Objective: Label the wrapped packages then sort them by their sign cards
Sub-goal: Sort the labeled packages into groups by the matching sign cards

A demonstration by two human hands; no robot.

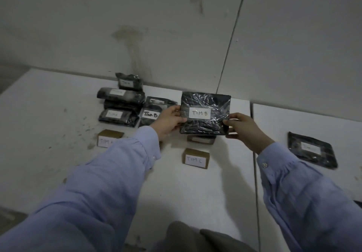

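I have the flat black square package wrapped in clear film point(204, 114) lifted in mid-view above the white tabletop point(49, 134), its white TIM B label facing me. My left hand point(169, 121) grips its nine o'clock edge, thumb on top. My right hand point(242, 127) pinches the four o'clock corner. So the hands sit apart, both clamped on this one package.

Progress check: every wrapped package I can see carries a white label, so labelling looks finished and I judge sorting to be well underway. At nine o'clock, just behind my left hand, lie the TIM B packages point(151, 112), the likely home for this one. Further out at ten o'clock is a stack of black wrapped packages point(119, 102), labels too blurred to read.

Sign cards next: the brown TIM C card point(195, 158) stands at six o'clock and another card point(200, 139) peeks out under the held package. The brown card at eight o'clock point(109, 139) is half hidden by my sleeve. One loose black package point(312, 149) waits at four o'clock, apparently unsorted.
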